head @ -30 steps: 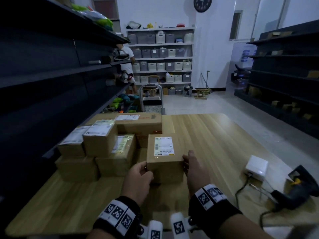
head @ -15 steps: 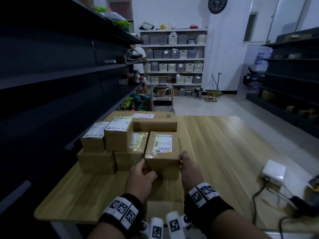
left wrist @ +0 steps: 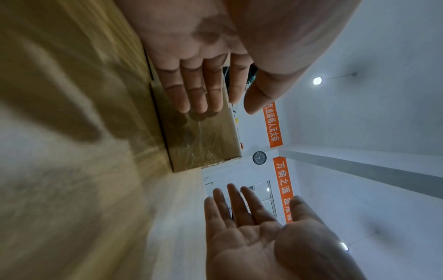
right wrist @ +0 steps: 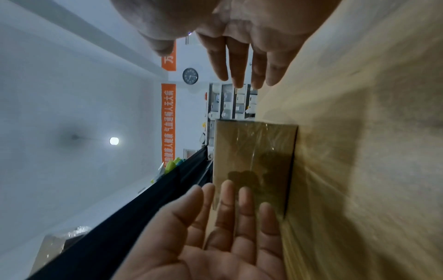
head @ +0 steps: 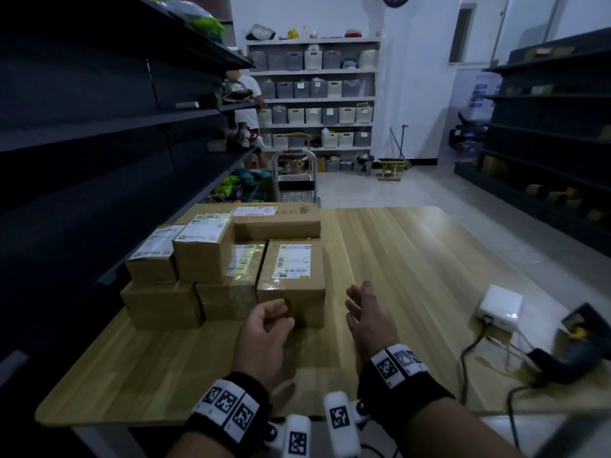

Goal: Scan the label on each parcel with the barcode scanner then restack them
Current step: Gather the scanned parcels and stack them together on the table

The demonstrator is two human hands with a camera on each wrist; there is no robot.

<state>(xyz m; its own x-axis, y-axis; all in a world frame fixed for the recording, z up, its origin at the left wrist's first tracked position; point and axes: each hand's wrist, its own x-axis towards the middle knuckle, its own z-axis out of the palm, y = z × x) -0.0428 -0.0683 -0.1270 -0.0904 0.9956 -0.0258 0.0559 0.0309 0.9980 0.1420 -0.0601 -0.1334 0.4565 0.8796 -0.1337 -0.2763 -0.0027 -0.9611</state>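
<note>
The brown parcel (head: 291, 276) with a white label on top stands on the wooden table (head: 413, 259), pressed against the right side of the parcel stack (head: 198, 259). My left hand (head: 269, 320) hovers just in front of its near face, fingers relaxed, holding nothing. My right hand (head: 365, 309) is open, a little to the right of the parcel and apart from it. The left wrist view shows the left hand (left wrist: 199, 91) over the taped parcel (left wrist: 203, 136). In the right wrist view the right hand (right wrist: 239, 64) is empty, beside the parcel (right wrist: 254, 155). The black barcode scanner (head: 575, 352) lies at the table's right edge.
A white box (head: 499, 307) with cables sits on the table left of the scanner. Dark shelving (head: 99, 143) runs close along the table's left side behind the stack. A person (head: 246, 104) and a trolley (head: 294, 180) stand beyond the table's far end.
Both hands have let go of the labelled parcel, which now stands against the stack. The hands have drawn back toward me, the right one moving off to the right.
</note>
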